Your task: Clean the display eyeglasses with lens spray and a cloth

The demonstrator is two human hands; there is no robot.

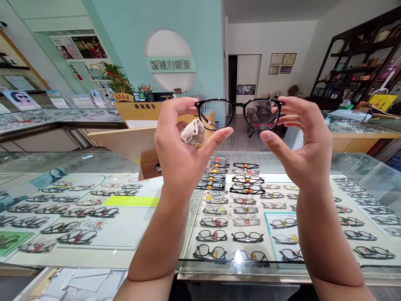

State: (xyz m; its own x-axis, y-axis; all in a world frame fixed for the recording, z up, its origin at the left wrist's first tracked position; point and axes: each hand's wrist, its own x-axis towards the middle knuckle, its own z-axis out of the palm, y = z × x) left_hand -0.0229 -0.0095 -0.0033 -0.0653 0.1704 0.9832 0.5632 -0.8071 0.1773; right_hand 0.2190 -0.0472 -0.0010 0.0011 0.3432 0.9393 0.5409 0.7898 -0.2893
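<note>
A pair of black-framed eyeglasses (238, 105) is held up level in front of me, above the glass display case. My left hand (181, 138) grips its left end, and a crumpled light-coloured cloth (193, 133) is tucked in the same palm. At the other end, the fingers of my right hand (308, 142) pinch the frame near its hinge. Both thumbs point inward below the lenses. Through the clear lenses the room behind shows.
Below my hands, a glass display case (188, 255) holds rows of eyeglasses. Behind it are a wooden service counter (138, 109) with a potted plant (117, 79), a second display counter (360, 134) at right, and dark shelves (360, 58). A brown box (152, 165) stands near my left forearm.
</note>
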